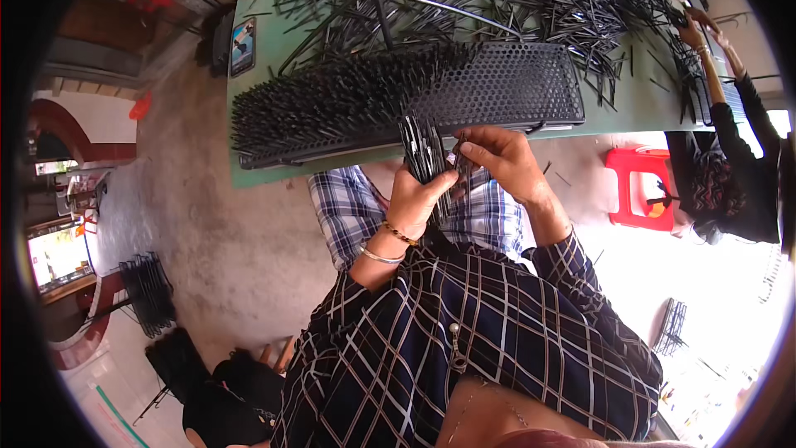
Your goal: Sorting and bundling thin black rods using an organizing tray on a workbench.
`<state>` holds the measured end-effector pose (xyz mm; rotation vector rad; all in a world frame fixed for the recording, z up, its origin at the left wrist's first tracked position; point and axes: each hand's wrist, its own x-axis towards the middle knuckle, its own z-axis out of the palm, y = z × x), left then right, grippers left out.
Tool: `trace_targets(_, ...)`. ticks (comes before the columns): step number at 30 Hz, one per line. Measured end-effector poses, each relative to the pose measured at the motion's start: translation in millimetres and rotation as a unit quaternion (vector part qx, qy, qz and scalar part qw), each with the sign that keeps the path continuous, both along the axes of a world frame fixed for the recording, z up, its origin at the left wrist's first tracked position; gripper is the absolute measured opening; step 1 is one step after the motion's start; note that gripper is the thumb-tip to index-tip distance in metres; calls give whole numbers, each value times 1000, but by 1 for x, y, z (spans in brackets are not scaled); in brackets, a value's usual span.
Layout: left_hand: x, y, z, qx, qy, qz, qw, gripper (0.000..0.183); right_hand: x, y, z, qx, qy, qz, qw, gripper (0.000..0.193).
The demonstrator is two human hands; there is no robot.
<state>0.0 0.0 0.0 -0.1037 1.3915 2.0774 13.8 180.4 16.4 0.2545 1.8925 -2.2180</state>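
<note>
A bundle of thin black sticks (424, 149) stands upright in my left hand (414, 197), its fingers wrapped round the lower part. Just right of the bundle, my right hand (504, 164) pinches a few dark pieces (464, 168) between thumb and fingers. Beyond both hands lies a long black rack with a perforated top (514, 87) along the table's near edge. Its left and middle holes are packed with upright black sticks (323, 104), while the holes at its right end show bare.
Loose black sticks (572, 0) are heaped over the green table (264, 0). A phone (243, 46) lies at its left edge. At right, a co-worker's hands (692, 33) reach over sticks, near a red stool (638, 187). Another person (236, 398) is at lower left.
</note>
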Motion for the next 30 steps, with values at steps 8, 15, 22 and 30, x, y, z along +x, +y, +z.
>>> trace_targets(8,-8,20,8,22,-1,-5,1000,20,-5,12,15,41,44,-49,997,24)
trace_targets(15,-9,19,15,39,-63,-4,997,19,-38,38,48,125,194,-152,961,20)
trace_targets(22,-16,18,11,76,-87,-56,992,13,-100,36,36,169,290,-125,934,21)
trace_targets(30,-12,10,12,69,-103,-47,991,10,-115,41,20,182,287,-88,936,20)
